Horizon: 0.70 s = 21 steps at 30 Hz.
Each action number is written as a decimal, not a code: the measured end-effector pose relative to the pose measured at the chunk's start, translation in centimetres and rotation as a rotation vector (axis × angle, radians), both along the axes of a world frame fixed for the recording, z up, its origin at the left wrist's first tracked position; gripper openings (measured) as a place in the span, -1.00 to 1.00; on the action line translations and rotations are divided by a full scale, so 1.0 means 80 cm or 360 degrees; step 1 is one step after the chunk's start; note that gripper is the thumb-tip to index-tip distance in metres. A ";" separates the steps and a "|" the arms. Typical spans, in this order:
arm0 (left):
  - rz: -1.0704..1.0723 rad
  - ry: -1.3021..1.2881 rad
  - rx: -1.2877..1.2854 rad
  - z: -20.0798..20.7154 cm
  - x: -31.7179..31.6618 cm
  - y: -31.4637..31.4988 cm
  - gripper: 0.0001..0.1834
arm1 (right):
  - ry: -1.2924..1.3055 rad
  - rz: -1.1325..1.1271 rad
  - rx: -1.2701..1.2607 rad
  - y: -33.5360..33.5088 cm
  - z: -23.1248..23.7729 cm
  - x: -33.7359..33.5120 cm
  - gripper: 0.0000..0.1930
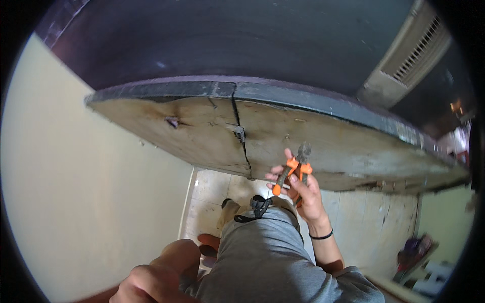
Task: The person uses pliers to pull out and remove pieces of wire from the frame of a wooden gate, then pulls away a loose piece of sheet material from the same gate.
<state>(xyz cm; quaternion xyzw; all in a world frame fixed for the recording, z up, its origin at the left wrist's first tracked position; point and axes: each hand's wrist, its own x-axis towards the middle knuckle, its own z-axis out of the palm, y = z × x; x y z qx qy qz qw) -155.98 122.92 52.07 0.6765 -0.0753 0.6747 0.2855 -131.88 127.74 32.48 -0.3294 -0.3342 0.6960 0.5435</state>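
My right hand [303, 194], with a black band on the wrist, is shut on orange-handled pliers [293, 174]. The grey jaws of the pliers [303, 150] point up against the underside of a worn wooden board [202, 136] with a dark rim. A crack [241, 146] runs across the board, with a small metal piece [239, 133] on it, left of the pliers. My left hand [161, 275] is close to the camera at the lower edge, fingers curled against my grey garment [262, 252]. What it holds is hidden.
A cream wall [76, 202] fills the left. Pale floor tiles [214, 189] and my shoe [228, 211] show below the board. A dark surface [227, 40] and a slatted vent [414, 50] lie above. Clutter [422, 265] sits at the lower right.
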 end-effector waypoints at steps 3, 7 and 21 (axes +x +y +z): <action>-0.0215 0.0064 -0.0083 -0.003 -0.040 0.037 -0.60 | -0.0167 -0.0340 0.0038 0.005 -0.009 -0.029 -0.34; -0.0358 0.0086 -0.0208 0.012 -0.082 0.061 -0.60 | -0.0114 -0.0726 -0.0028 0.010 -0.003 -0.087 -0.47; 0.0071 0.0428 -0.0275 -0.041 -0.263 0.141 -0.84 | -0.0760 -0.1217 -0.0077 0.025 -0.023 -0.271 -0.36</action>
